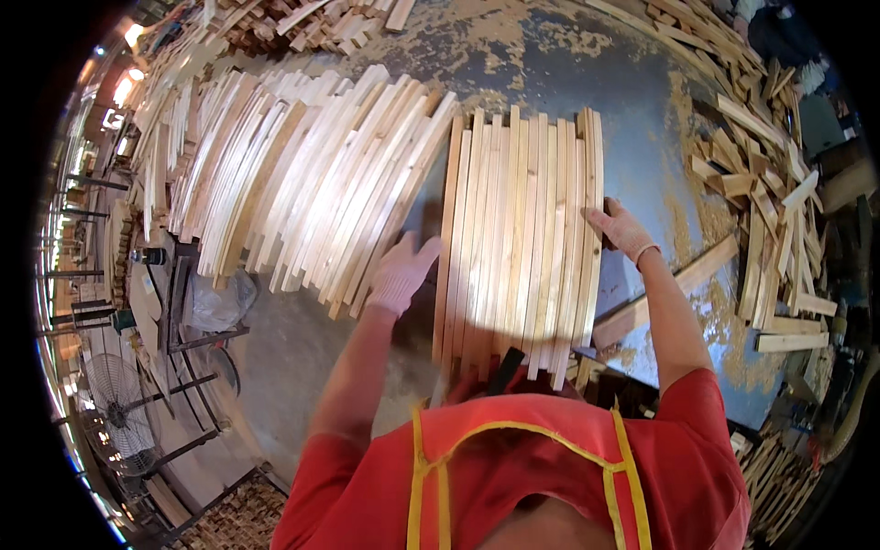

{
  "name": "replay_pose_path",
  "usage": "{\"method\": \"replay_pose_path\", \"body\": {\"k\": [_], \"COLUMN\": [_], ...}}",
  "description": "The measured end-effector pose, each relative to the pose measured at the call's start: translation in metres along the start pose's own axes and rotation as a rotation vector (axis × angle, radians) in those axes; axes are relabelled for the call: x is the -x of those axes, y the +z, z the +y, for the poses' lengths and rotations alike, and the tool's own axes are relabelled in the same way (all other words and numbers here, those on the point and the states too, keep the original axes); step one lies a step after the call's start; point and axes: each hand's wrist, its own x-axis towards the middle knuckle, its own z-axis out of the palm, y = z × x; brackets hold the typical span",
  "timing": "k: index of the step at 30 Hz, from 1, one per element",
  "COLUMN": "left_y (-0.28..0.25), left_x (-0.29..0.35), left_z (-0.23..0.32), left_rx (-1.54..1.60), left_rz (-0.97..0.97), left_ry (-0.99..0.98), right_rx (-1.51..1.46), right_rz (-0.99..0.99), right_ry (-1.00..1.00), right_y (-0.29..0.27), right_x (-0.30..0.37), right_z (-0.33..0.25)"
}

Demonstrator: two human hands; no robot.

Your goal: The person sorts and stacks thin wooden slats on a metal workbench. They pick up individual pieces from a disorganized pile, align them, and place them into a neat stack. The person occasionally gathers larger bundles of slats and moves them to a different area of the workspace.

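Note:
A row of pale wooden strips [513, 238] lies side by side in front of me, their ends uneven. My left hand [403, 273], in a light knitted glove, is at the row's left side with fingers apart and nothing in its grasp. On the opposite side my right hand [623, 231], gloved too, grips the outermost strip, its thumb over the top edge. The undersides of its fingers are partly hidden. Left of the row, a larger spread of similar strips [321, 174] fans out at a slant, close to my left hand.
A blue-grey surface [642, 156] with sawdust patches extends ahead. Loose wood offcuts [761, 211] are heaped at the right, near a long board [665, 289]. More wood [312, 23] is piled at the far left. A fan [117, 403] and a metal-framed stand [174, 321] are at left.

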Motion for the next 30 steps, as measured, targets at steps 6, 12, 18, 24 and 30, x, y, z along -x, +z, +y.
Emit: {"method": "replay_pose_path", "body": {"k": [6, 12, 18, 24, 30], "left_y": [0.071, 0.089, -0.078, -0.158, -0.047], "left_x": [-0.036, -0.042, 0.017, 0.026, -0.062], "left_z": [0.022, -0.014, 0.100, 0.152, 0.066], "left_rx": [0.057, 1.133, 0.794, 1.062, 0.810], "left_rz": [0.056, -0.268, -0.144, 0.039, -0.137], "left_ry": [0.117, 0.163, 0.327, 0.970, 1.061], "right_rx": [-0.064, -0.299, -0.464, -0.486, 0.080], "right_rz": [0.231, 0.251, 0.469, 0.830, 0.727], "right_ry": [-0.190, -0.086, -0.305, -0.719, -0.484], "right_y": [0.040, 0.065, -0.019, -0.075, 0.017], "right_x": [-0.005, 0.036, 0.127, 0.209, 0.180], "right_z": [0.012, 0.017, -0.123, -0.198, -0.052]}}
